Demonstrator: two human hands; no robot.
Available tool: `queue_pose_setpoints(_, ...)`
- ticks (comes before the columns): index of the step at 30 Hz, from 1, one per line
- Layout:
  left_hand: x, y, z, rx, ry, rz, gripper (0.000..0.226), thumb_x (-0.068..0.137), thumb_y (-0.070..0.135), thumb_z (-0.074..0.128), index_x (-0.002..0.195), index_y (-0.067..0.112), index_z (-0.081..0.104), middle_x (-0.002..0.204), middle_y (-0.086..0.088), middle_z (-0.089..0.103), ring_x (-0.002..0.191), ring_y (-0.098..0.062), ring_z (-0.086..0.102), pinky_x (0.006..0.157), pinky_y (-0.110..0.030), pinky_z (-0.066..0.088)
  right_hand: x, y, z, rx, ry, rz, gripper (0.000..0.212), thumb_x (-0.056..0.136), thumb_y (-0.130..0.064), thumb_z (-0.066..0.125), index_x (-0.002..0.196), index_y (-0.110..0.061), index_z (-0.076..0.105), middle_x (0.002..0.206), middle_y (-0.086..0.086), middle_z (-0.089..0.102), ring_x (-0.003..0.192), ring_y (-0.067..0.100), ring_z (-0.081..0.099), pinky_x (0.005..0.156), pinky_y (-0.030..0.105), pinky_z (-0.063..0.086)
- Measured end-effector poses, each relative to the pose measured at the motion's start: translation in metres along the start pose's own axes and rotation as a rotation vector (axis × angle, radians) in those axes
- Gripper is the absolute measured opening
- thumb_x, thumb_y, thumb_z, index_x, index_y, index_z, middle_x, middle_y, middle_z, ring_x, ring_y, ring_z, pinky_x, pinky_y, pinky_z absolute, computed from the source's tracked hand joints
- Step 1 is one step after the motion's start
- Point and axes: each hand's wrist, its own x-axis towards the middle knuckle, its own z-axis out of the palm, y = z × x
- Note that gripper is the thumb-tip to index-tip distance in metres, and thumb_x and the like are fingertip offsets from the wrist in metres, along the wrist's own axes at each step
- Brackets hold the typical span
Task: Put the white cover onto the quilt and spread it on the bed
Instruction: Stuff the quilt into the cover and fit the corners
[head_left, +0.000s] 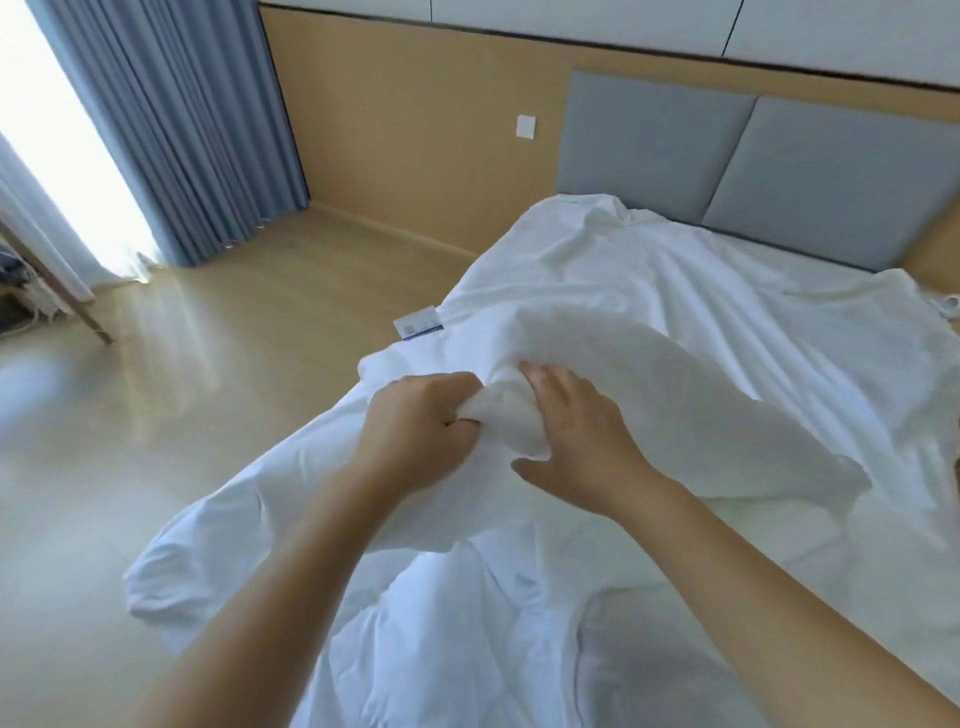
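A white cover (701, 322) lies crumpled across the bed, and white quilt folds (441, 613) hang off the near left side toward the floor. My left hand (415, 421) grips a bunched wad of white fabric (506, 415) at the bed's left edge. My right hand (576, 431) rests on the same wad from the right, fingers extended over the cloth and thumb spread below it. I cannot tell where the cover ends and the quilt begins under the hands.
A grey padded headboard (727, 156) stands at the far end. A small white-and-blue label (418, 322) shows at the bed's left edge. Light wooden floor (182, 389) lies to the left, with blue curtains (171, 130) and a wooden furniture leg (78, 306) by the window.
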Motion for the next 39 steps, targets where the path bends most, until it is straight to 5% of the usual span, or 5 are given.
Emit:
queue_pose_setpoints(11, -0.001, -0.036, -0.066, 0.031, 0.348, -0.102, 0.023, 0.065, 0.015, 0.04, 0.08, 0.016, 0.058, 0.066, 0.005, 0.055, 0.07, -0.031, 0.051, 0.058, -0.031, 0.034, 0.042, -0.035, -0.01, 0.504, 0.434, 0.233, 0.017, 0.081, -0.007, 0.053, 0.072, -0.013, 0.039, 0.058, -0.003, 0.042, 0.057, 0.022, 0.039, 0.055, 0.03, 0.027)
queue_pose_setpoints(18, -0.001, -0.057, -0.117, 0.0, 0.249, -0.048, 0.09, 0.073, 0.033, 0.065, 0.149, 0.035, 0.017, 0.142, 0.003, 0.043, 0.128, -0.024, 0.043, 0.104, -0.053, 0.034, 0.051, -0.148, -0.085, 1.509, -0.162, 0.018, 0.03, 0.085, -0.008, 0.047, 0.065, -0.02, 0.068, 0.068, 0.002, 0.063, 0.066, 0.014, 0.063, 0.064, 0.026, 0.052)
queue_pose_setpoints(24, 0.037, -0.034, -0.123, 0.075, 0.234, 0.034, 0.061, 0.083, 0.027, 0.043, 0.143, 0.034, 0.039, 0.136, 0.008, 0.052, 0.125, -0.02, 0.044, 0.11, -0.05, 0.028, 0.082, -0.108, -0.099, 1.717, -0.144, 0.062, 0.022, 0.061, -0.004, 0.051, 0.054, -0.013, 0.07, 0.061, 0.002, 0.065, 0.057, 0.016, 0.063, 0.058, 0.023, 0.05)
queue_pose_setpoints(30, 0.017, -0.065, 0.008, 0.068, -0.195, -0.268, 0.06, 0.083, 0.023, 0.05, 0.142, 0.029, 0.04, 0.146, 0.004, 0.042, 0.133, -0.021, 0.038, 0.113, -0.047, 0.022, 0.038, -0.031, 0.064, 0.88, -0.332, 0.405, 0.034, 0.079, -0.014, 0.063, 0.113, -0.012, 0.058, 0.108, 0.0, 0.062, 0.108, 0.027, 0.058, 0.084, 0.035, 0.048)
queue_pose_setpoints(39, -0.003, -0.002, 0.176, 0.319, -0.67, 0.116, 0.065, 0.097, 0.038, 0.039, 0.152, 0.022, 0.007, 0.159, 0.002, 0.008, 0.147, -0.016, 0.0, 0.116, -0.052, -0.006, -0.116, 0.098, 0.091, 0.029, -0.226, 0.597, 0.057, 0.094, -0.04, 0.048, 0.143, -0.017, 0.029, 0.146, 0.003, 0.031, 0.136, 0.022, 0.025, 0.109, 0.031, 0.022)
